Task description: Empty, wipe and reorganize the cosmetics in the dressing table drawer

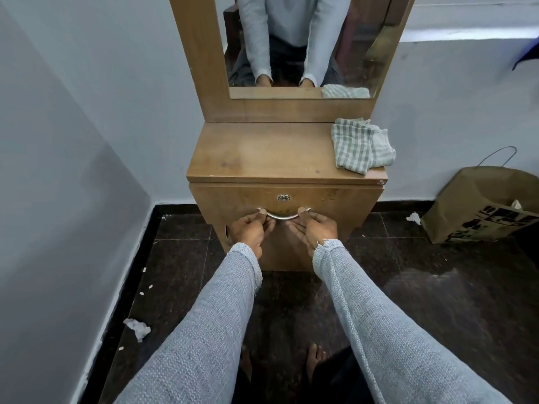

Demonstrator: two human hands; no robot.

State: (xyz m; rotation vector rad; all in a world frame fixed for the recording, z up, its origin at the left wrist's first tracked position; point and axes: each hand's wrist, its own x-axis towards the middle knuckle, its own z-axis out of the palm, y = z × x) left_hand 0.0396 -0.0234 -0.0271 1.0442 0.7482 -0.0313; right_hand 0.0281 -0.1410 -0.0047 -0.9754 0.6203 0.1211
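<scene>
A dark, speckled stone floor point(408, 287) runs up to pale blue-grey walls, with a narrow wooden dressing table point(262, 153) standing against the far wall. Nearest the camera, two bare feet show at the bottom edge, and a crumpled tissue point(137, 328) lies on the floor to the near left. Two arms in light grey knitted sleeves reach forward to the drawer front point(335, 199). The left hand point(248, 228) grips the left end of the curved metal handle point(281, 217), thumb on top and fingers curled beneath; the right hand point(313, 227) grips the right end the same way. The handle's long axis runs left to right across the drawer front, bowing downward in the middle. The drawer sits flush with the cabinet, closed, just under the tabletop, with a small round lock point(283, 198) above the handle. Farther back, a checked grey-and-white cloth point(360, 147) lies bunched on the far right of the tabletop, partly overhanging the right edge. Beyond it rises a tall mirror point(291, 45) in a wooden frame, reflecting the person's sleeves and the cloth. To the right, a brown paper bag point(472, 205) leans by the wall, a small paper scrap point(413, 217) beside it.
</scene>
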